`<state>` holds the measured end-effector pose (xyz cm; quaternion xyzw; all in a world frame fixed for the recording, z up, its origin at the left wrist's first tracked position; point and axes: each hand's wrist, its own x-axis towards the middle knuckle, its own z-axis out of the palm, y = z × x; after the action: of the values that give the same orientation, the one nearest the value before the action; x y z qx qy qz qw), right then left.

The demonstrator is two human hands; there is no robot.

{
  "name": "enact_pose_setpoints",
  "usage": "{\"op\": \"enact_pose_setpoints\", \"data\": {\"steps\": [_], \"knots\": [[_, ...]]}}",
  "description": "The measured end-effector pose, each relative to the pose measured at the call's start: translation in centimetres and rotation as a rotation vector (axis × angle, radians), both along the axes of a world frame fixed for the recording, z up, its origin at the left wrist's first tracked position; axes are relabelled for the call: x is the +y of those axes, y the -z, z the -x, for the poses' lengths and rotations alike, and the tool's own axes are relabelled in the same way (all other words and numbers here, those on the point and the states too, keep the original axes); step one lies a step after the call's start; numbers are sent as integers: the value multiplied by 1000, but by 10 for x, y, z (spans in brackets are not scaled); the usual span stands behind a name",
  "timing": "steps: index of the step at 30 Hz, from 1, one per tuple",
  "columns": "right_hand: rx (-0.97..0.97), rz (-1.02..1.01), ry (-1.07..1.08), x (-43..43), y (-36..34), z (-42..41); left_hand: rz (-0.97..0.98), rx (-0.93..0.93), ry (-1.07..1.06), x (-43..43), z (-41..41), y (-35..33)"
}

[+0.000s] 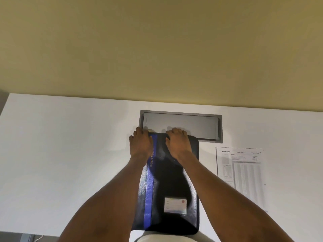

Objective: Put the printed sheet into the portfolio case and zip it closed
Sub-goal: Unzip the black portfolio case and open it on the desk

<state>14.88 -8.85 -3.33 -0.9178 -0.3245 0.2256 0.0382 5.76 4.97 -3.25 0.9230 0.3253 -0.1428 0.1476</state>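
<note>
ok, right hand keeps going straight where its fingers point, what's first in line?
Probably the grey cable hatch set into the desk: the right hand sits at the portfolio case's far edge, fingers pointing at it. Beyond that, wall.

"PORTFO…" on portfolio case; sheet unreadable.

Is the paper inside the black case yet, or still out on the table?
Out. The printed sheet lies flat on the white table, to the right of the portfolio case, apart from it. Both hands rest on the case's far end.

We see a black leather portfolio case with a blue stripe lying flat, lengthwise. The white printed sheet lies flat just right of it.
</note>
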Motion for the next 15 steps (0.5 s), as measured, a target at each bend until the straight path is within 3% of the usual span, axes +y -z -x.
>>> {"op": "enact_pose_setpoints", "data": {"steps": [4, 15], "knots": [[36, -3, -5, 21, -1, -5, 205, 10, -137, 3, -11, -1], [186, -31, -31, 68, -7, -13, 287, -70, -153, 14, -11, 2]]}}
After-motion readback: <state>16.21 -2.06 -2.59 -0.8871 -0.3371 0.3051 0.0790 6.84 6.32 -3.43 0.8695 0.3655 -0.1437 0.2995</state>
